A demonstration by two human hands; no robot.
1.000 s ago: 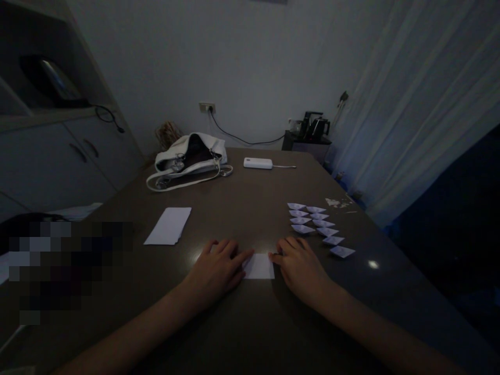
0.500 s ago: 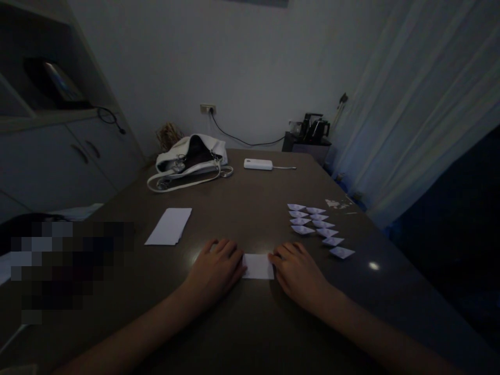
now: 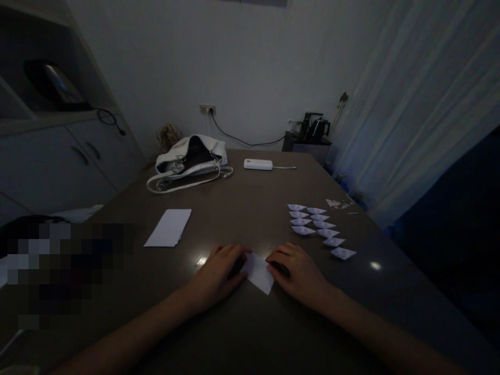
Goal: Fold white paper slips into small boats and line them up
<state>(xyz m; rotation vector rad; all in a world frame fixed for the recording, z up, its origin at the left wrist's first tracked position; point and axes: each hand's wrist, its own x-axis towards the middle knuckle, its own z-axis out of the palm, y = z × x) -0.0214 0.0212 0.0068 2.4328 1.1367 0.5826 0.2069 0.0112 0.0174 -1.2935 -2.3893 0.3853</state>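
Dim light, glare spots point(image 3: 375, 265) on tabletop point(image 3: 250, 208); pixelated patch point(image 3: 70, 271) left

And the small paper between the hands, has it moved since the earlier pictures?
Yes: against the unmoved paper stack, the small paper has turned aslant, one corner now nearer the camera.

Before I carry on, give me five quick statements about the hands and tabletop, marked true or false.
1. The left hand and right hand both touch the small paper. True.
2. The paper stack lies right of the folded papers. False: it lies left of them.
3. The white bag lies beyond the paper stack. True.
4. The white device stands on end. False: it lies flat.
5. One corner of the small paper points toward the person. True.
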